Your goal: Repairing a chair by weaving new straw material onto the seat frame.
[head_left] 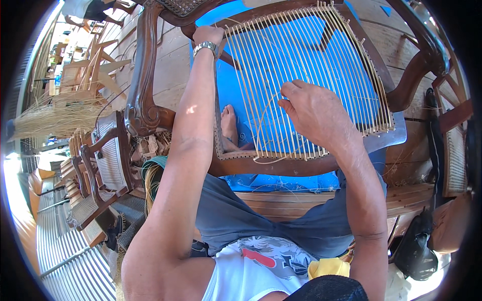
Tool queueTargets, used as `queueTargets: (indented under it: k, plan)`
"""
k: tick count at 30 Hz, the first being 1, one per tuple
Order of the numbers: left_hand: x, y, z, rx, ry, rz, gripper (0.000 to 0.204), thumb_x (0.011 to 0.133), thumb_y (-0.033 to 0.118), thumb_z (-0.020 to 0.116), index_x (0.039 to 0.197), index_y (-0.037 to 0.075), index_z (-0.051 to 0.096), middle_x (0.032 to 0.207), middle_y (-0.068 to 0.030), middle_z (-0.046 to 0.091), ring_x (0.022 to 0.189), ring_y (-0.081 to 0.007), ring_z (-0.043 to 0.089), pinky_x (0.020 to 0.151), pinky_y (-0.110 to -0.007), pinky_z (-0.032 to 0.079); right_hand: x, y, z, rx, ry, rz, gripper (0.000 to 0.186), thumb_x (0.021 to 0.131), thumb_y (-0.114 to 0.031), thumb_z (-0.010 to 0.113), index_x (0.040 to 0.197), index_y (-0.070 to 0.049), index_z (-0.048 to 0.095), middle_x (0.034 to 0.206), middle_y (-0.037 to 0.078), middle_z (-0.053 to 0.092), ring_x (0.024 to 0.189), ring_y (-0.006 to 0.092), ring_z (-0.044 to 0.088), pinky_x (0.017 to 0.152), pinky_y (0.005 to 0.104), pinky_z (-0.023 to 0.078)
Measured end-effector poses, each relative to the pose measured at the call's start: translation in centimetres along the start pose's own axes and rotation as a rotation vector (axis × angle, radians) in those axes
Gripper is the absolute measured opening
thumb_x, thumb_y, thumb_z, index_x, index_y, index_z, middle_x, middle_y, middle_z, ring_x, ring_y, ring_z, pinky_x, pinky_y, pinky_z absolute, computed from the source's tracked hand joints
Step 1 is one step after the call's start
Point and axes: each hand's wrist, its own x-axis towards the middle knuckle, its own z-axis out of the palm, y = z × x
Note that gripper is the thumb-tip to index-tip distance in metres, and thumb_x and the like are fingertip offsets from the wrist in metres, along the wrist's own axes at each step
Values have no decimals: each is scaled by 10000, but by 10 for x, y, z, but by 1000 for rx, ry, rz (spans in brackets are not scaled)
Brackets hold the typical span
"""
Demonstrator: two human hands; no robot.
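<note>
Chair seat (306, 62): sat before the person's lap, inside a carved dark-wood frame (143, 70). Stood strung with pale cane strands (346, 55), laid in near-parallel rows between back rail (266, 12) and front rail (296, 167) over most of the opening. Looked well along in that one direction, judging by those rows. Lacked strands in a wedge beside the left rail (219, 135), wider toward the front, with holes there seemingly vacant. Showed no crosswise layer (none plain to see, at least).

Had above the rows the right hand (319, 110), with thumb and forefinger close together, apparently pinching a loose strand (259, 128) curving up from the front rail. Had at the back left corner the left hand (208, 36), with a watch (206, 46) on the wrist and fingers mostly hidden (no telling how far parted, or on what).

Showed a blue sheet (228, 90) underneath, with a bare foot (229, 123) near the wedge. Farther left, included another chair (110, 150) and a bundle of thin strands (57, 118).
</note>
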Motion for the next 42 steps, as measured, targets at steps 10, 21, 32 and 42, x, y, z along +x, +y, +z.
queueTargets:
  k: [10,21,32,42]
  plan:
    - [20,-14,15,87,82,-40,346,792,384,641,922,83,753,1014,-183,702,989,-364,658,904,-426,504,1,-2,1,9,2,-18,193,942,-192,605,925,-1,628,816,145,653,728,279,679,637,389,556]
    - [40,-24,10,249,-48,236,368,809,436,589,915,128,760,977,-145,718,973,-318,667,895,-399,507,1,-4,-1,10,-22,-12,196,947,-202,603,945,-9,637,839,145,664,744,273,685,640,385,562]
    - [48,-39,15,-87,-21,62,312,791,418,704,873,122,755,785,-83,728,702,-223,708,852,-324,525,1,-2,-6,-29,-20,-8,214,958,-211,587,986,-11,657,871,158,680,768,285,696,653,383,574]
    - [48,16,-37,-228,579,446,300,936,291,639,896,1,706,750,-43,684,709,-146,656,613,-284,505,2,19,-6,32,79,-63,218,963,-203,566,991,1,635,866,193,654,813,364,652,717,413,527]
